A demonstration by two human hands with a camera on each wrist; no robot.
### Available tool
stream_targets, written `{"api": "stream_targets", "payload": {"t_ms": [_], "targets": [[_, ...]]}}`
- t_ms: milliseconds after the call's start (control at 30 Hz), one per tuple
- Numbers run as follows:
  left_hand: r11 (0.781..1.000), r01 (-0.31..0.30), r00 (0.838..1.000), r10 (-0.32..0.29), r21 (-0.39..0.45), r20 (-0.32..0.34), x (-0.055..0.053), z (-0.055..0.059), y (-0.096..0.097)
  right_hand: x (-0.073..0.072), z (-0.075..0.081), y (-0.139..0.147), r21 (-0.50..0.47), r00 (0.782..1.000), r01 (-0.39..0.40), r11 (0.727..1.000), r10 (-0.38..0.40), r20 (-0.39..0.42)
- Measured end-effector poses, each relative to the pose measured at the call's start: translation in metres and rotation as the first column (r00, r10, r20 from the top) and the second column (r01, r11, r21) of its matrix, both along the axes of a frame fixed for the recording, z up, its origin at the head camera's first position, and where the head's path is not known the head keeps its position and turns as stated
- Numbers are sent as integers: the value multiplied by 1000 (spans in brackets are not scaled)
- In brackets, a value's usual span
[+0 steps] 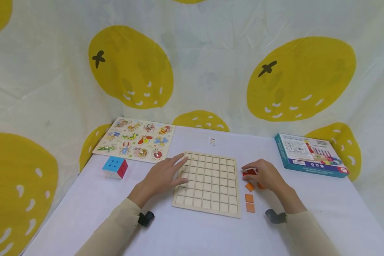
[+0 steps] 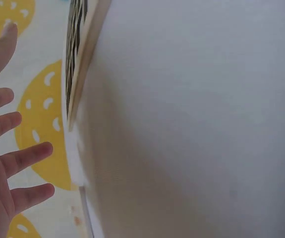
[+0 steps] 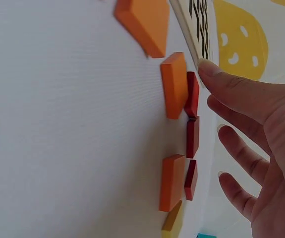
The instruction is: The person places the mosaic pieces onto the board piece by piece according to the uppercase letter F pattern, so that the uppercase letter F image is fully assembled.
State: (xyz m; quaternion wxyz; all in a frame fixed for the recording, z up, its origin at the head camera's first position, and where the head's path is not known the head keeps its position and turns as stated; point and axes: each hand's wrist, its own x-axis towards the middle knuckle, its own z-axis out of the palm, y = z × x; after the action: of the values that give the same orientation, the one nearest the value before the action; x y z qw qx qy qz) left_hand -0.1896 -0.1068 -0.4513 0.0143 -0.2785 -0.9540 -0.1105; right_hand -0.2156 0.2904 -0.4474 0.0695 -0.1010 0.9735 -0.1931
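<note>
A pale wooden grid board [image 1: 206, 183] lies flat on the white table, its square cells bare. My left hand [image 1: 162, 175] is at the board's left edge with fingers spread, holding nothing; whether it touches the board I cannot tell. To the board's right, my right hand [image 1: 269, 176] hovers by several dark red tiles [image 1: 251, 171], partly covering them. In the right wrist view its thumb and fingers are loosely bent and apart, with nothing between them. Orange tiles [image 1: 249, 198] lie nearer me, and a yellow tile [image 3: 172, 221] shows beside them in that view.
A colourful cube puzzle [image 1: 115, 167] sits at the left, in front of an insect picture board [image 1: 135, 139]. At the back right lies a teal-edged box [image 1: 312, 155]. A small printed card [image 1: 212, 141] is behind the grid board. Patterned cloth [image 1: 211, 71] hangs behind the table.
</note>
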Motion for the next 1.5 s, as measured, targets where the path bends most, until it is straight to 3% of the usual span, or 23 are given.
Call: {"api": "stream_targets", "payload": {"t_ms": [267, 600, 800, 1000, 1200, 1500], "targets": [[1000, 12, 999, -11, -24, 49, 7, -7, -2, 5, -6, 1, -33, 1000, 4, 999, -3, 25], [999, 19, 989, -12, -51, 146, 14, -6, -4, 12, -8, 2, -54, 999, 43, 998, -43, 1], [998, 17, 984, -6, -60, 178, 13, -4, -6, 14, 2, 4, -131, 990, 70, 989, -84, -112], [997, 18, 973, 0, -76, 231, 10, -5, -9, 11, 11, 4, -327, 971, 27, 945, -103, -217], [998, 34, 962, -16, -61, 272, 7, -4, -11, 8, 13, 1, -458, 973, 40, 888, -139, -185], [999, 34, 955, -24, -29, 295, 2, -2, -13, 1, 9, -14, -524, 984, 2, 852, -94, -149]]}}
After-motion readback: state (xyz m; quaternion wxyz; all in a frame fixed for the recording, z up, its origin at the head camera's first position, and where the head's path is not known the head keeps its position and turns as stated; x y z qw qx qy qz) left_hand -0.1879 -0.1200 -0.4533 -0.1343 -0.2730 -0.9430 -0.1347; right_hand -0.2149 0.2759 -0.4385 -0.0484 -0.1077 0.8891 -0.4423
